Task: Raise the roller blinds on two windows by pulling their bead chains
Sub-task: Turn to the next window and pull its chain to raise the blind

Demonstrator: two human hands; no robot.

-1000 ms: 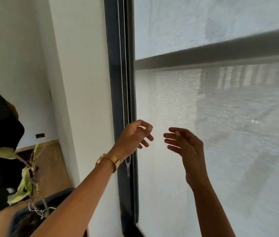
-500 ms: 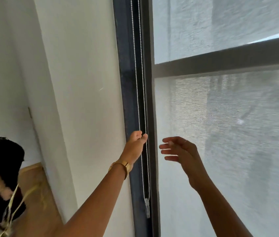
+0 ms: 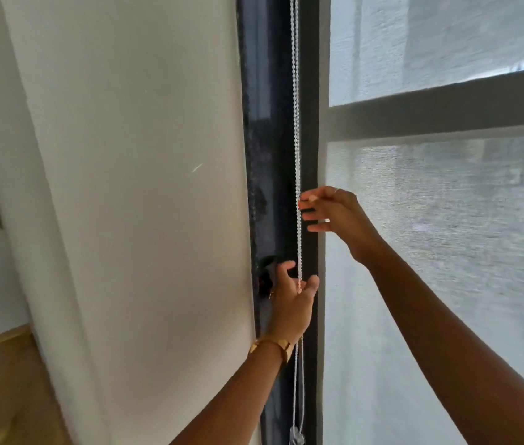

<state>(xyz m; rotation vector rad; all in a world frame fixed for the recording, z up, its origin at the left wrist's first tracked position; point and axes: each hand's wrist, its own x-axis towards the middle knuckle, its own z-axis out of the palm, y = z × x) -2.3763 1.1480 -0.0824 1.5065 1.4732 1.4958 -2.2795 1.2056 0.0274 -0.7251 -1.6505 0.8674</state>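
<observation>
Both hands at the bead chain, blind still down

Your left hand [image 3: 292,297] is lower and nearer, fingers curled loosely round the bead chain [image 3: 296,130], not yet clamped. Above it, your right hand [image 3: 334,216] touches the chain with spread fingertips. The chain hangs vertically against the dark window frame [image 3: 267,155]; the roller blind [image 3: 447,252] lies beyond, to the right.

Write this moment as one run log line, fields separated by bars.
stage: reaching for bead chain | left hand: open at chain, lower | right hand: fingertips at chain, higher | blind: still down
</observation>
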